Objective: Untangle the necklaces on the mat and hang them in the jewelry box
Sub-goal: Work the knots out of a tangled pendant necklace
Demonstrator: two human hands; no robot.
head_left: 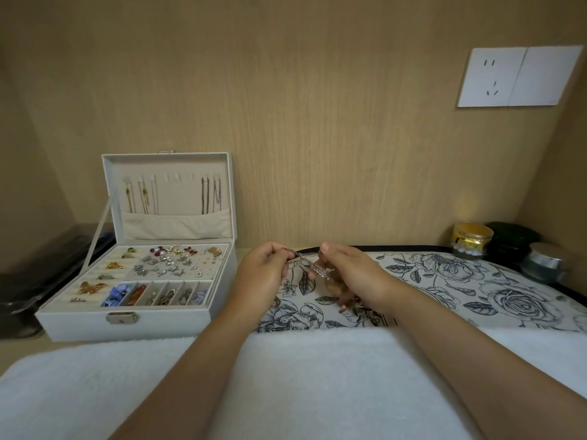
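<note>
Necklaces (pixel 209 193) are up on the hooks at the left of the frame, dark chains on the right side of the lid and gold ones (pixel 143 195) on its left side, their lower ends tucked into the cloth pocket. That lid stands upright on the white jewelry box (pixel 136 315), and the open tray below it is crowded with brooches, pearls and beads in small compartments.

Moving to the middle, the left hand (pixel 260 274) is raised above the near left end of the floral mat (pixel 476 290), fingers curled in, thumb and forefinger pinching one end of a silver chain (pixel 313 265). The chain runs slanting across the small gap between the hands, in the air above the mat.

Right beside it, the right hand (pixel 352 271) pinches the other part of that chain at its fingertips, the rest of its fingers curled under. Something brownish is bunched beneath them; what it is cannot be told.

Both forearms cross a white towel (pixel 286 376) spread along the bottom of the frame.

Further right, past the mat's far corner, stand a gold-lidded jar (pixel 472 239), a dark jar (pixel 508 239) and a silver-lidded jar (pixel 548 262), close together. In the upper right, a white wall socket (pixel 521 76) sits on the wooden panel.
</note>
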